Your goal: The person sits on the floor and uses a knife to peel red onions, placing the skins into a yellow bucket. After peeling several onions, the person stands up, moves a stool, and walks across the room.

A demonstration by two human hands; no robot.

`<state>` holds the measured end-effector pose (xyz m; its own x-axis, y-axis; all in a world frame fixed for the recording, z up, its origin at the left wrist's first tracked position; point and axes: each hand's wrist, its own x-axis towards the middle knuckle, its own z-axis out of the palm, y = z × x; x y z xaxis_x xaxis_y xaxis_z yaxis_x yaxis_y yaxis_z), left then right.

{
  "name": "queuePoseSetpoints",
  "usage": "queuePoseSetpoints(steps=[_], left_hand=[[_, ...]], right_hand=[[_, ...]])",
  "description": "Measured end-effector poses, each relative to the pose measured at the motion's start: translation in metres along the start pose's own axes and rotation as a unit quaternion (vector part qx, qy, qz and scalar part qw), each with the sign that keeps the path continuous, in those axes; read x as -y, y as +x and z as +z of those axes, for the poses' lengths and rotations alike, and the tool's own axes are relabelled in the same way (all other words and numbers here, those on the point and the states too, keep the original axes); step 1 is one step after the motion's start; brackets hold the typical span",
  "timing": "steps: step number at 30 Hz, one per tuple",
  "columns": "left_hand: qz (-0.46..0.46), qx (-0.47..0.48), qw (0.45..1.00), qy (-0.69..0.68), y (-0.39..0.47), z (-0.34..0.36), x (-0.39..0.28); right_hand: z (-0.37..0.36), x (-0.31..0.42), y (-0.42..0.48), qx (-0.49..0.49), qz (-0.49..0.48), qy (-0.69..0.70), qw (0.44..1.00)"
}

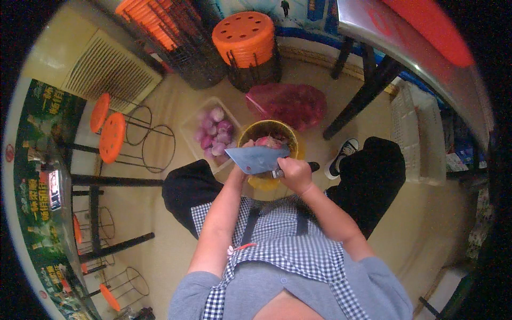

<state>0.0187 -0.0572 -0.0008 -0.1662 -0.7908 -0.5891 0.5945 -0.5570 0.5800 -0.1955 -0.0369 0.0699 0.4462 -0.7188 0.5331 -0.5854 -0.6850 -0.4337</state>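
My right hand [295, 172] grips the dark handle of a cleaver [258, 159], whose broad metal blade points left. Behind the blade is a red onion [267, 141], with roots or dry skin showing at its top. My left hand [239, 172] is largely covered by the blade; its fingertips show beside the onion and appear to hold it. Both hands are over a round bin [297, 142] with a yellow rim and liner, between my knees. Onion scraps seem to lie inside, though the blade hides much of it.
Left of the bin, a pale plastic crate [192, 116] contains several peeled red onions [217, 134]. A red mesh sack [290, 105] lies beyond the bin. Stacked orange stools [245, 38] stand farther back. A table [416, 66] with dark legs is at upper right; orange stools [112, 138] hang at left.
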Motion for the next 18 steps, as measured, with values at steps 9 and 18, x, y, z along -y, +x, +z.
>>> queuePoseSetpoints(steps=[9, 18], left_hand=[[0.304, -0.009, 0.938, 0.165, 0.000, -0.014, 0.024], [0.221, 0.034, 0.949, 0.224, -0.017, 0.010, -0.010]], right_hand=[[0.001, -0.001, 0.002, -0.003, 0.022, 0.001, 1.000], [0.004, -0.002, 0.003, -0.015, 0.027, 0.014, 0.999]])
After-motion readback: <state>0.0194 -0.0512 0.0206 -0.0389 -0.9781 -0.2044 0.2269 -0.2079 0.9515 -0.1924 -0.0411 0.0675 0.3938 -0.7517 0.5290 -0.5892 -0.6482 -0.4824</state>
